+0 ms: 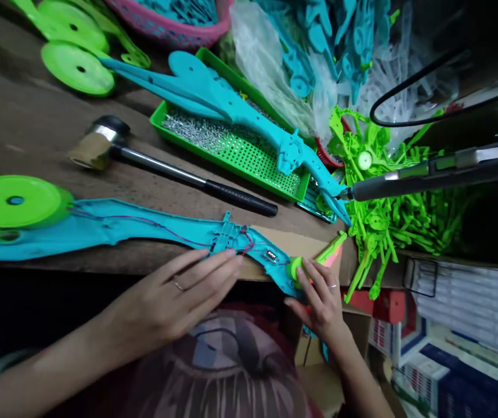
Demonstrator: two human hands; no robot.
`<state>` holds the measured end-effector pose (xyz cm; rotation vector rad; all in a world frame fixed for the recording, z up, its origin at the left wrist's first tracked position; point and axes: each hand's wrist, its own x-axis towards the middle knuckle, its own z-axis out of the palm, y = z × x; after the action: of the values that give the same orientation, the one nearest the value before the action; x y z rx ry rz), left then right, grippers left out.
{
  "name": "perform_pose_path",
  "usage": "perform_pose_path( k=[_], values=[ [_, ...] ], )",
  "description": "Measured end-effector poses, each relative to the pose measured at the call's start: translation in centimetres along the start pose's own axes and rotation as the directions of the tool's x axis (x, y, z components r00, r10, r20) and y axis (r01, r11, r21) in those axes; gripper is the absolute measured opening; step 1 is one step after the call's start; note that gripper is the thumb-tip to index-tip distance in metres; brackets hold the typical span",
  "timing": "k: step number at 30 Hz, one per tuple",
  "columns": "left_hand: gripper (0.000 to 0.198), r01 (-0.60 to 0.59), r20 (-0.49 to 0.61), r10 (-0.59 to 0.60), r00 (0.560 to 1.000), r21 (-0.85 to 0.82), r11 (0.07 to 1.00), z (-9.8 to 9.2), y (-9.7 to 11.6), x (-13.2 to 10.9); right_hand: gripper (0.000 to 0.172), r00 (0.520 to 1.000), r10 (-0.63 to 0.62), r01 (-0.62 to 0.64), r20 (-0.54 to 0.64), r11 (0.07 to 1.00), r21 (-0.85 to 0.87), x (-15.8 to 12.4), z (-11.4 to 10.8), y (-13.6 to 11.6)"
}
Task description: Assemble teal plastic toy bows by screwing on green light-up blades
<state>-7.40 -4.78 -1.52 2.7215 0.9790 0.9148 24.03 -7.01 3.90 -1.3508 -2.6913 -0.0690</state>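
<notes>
Green plastic discs [14, 203] lie at the far left of the bench [35, 122], smooth and round with a small hole in the middle, and one of them sits at the wide end of the long turquoise shell [114, 223]. This shell is a thin moulded half, open side up, and it lies along the near edge of the bench. Thin red wires [153, 223] run inside it toward a small ribbed frame. Behind it rests a hammer [101, 142] with a shiny metal neck and a black rubber grip.

The left hand [183, 290] lies flat, fingers spread wide and straight, and presses on the shell just beside the ribbed frame; it holds nothing. To do this step well, I think this hand should keep the shell steady without pinching the wires, because they look fine and easy to catch.

Further back stands a green tray [235, 154] with a perforated floor and many small metal screws, and a second turquoise shell lies across it.

The right hand [321, 299] is narrow, with fingertips closed around the green nozzle piece [314, 261] at the shell's narrow end. This piece should probably sit straight in its seat. On the right hangs a grey power screwdriver [427, 174], above a heap of bright green parts [388, 220].
</notes>
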Motion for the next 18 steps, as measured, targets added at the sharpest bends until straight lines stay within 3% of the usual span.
perform_pose_path(
  k=[4, 10, 12, 15, 16, 18],
  values=[
    [0.041, -0.141, -0.031, 0.141, 0.99, 0.0, 0.99, 2.1, 1.1, 3.1, 0.056, 0.999, -0.026, 0.025, -0.03, 0.999, -0.044, 0.1, 0.3, 0.0],
    [0.04, -0.139, 0.004, 0.139, 0.99, -0.002, 0.99, 3.6, 1.4, 5.9, 0.047, 0.999, 0.005, -0.002, -0.035, 0.998, 0.064, 0.3, -0.7, 1.9],
    [0.038, -0.139, -0.031, 0.139, 0.99, -0.026, 0.99, 4.1, 1.2, 6.4, 0.041, 0.985, 0.091, -0.074, -0.147, 0.99, 0.117, 0.8, -1.7, 2.8],
    [0.037, -0.171, -0.04, 0.171, 0.985, -0.018, 0.985, 4.6, 1.4, 7.0, 0.03, 0.883, 0.239, -0.206, -0.403, 0.971, 0.125, 2.6, -3.5, 4.3],
    [0.037, -0.172, -0.025, 0.172, 0.985, -0.007, 0.985, 4.5, 1.6, 7.0, 0.026, 0.859, 0.24, -0.216, -0.453, 0.971, 0.103, 3.3, -4.2, 4.8],
    [0.037, -0.151, -0.018, 0.151, 0.988, -0.002, 0.989, 3.6, 1.8, 6.3, 0.019, 0.857, 0.159, -0.162, -0.491, 0.986, 0.037, 4.7, -5.8, 5.4]
  ],
)
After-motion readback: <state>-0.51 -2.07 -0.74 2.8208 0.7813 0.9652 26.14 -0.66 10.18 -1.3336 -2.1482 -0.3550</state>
